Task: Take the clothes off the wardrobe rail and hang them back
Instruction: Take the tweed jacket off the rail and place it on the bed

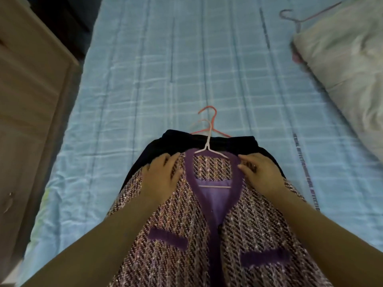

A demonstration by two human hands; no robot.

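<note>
Purple tweed jacket (186, 224), white wire hanger (208, 141) inside, covers dark garment (157, 146); left hand (162, 175) flat on it — right hand (259, 172), grip unclear.

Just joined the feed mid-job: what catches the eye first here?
A purple tweed jacket on a white hanger lies in the foreground on the blue checked bed, with the left hand and right hand on its shoulders. Beneath it sits a dark garment with an orange hanger; a pale bundle lies far right.

Nubbly tweed jacket (186, 235) on smooth, creased cotton bedsheet (145, 69)
</note>
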